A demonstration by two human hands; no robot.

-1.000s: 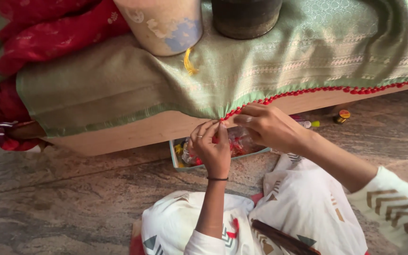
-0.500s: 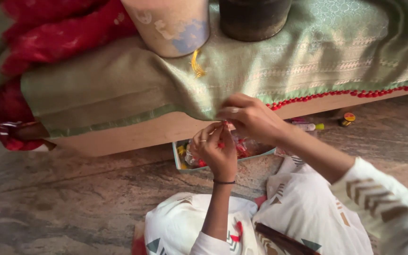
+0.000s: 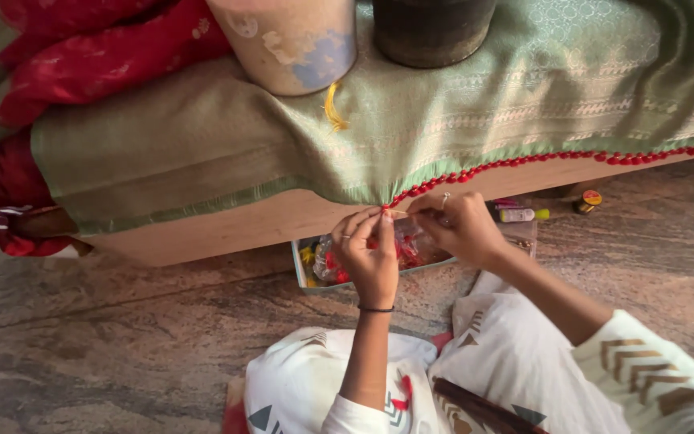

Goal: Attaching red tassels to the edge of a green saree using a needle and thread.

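Nearest the camera: lap in white cloth printed with brown and grey triangles. Left hand (image 3: 371,253) raised, a thin dark band on its wrist, fingers (image 3: 385,225) closed on the hem of the green fabric (image 3: 475,112). Right hand (image 3: 461,227) just beside it, a ring on one finger; its fingers pinched shut on a thin pale needle-like piece (image 3: 399,213) that points at the left fingertips. Cannot tell whether thread is attached.

The fabric edge meets both sets of fingers at the low point of its drape. From there a row of small red beads (image 3: 524,163) runs along the hem, up and to the right.

Just beyond the fingers, on the floor under the bench (image 3: 226,233): shallow tray (image 3: 303,265) of clear packets with red and yellow contents. Right of the fingers: small tube with yellow-green cap (image 3: 521,214); round red-and-yellow lidded container (image 3: 590,198).

Farther off, on the fabric: cream pot (image 3: 283,40), dark pot (image 3: 431,28), yellow tassel (image 3: 333,108). Red cloth (image 3: 82,56) far left.
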